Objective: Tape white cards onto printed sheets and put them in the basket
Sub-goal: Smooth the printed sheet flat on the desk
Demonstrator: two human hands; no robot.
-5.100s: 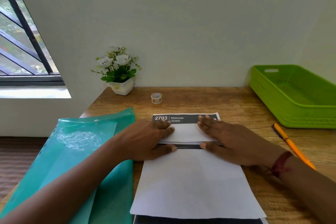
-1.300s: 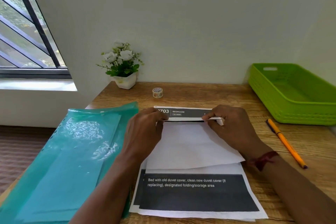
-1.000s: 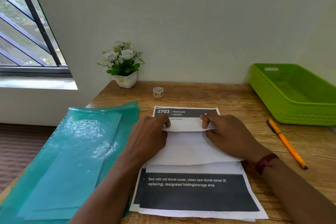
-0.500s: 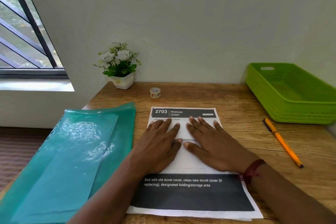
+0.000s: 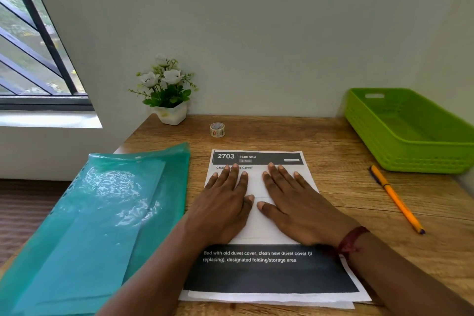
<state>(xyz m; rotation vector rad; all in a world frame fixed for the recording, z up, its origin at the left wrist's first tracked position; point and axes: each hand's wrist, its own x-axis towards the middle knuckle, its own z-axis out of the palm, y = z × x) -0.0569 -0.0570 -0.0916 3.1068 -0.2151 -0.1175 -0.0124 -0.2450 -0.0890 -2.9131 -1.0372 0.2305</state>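
Observation:
A printed sheet (image 5: 259, 158) headed "2703 BEDROOM" lies on the wooden desk in front of me, with a dark band of white text at its lower end. A folded white card (image 5: 256, 223) lies flat on the sheet's middle. My left hand (image 5: 223, 206) and my right hand (image 5: 295, 204) press it down side by side, fingers straight and spread. A small roll of tape (image 5: 217, 129) stands beyond the sheet near the wall. The green basket (image 5: 400, 159) sits at the back right and looks empty.
A teal plastic folder (image 5: 102, 226) covers the desk's left side and overhangs its edge. An orange pen (image 5: 396, 199) lies between the sheet and the basket. A small potted plant (image 5: 166, 92) stands against the wall. A window is at the far left.
The white paper, pinched by both hands at its top edge a second ago, is now folded down flat on the sheet. Both hands have opened and press on it.

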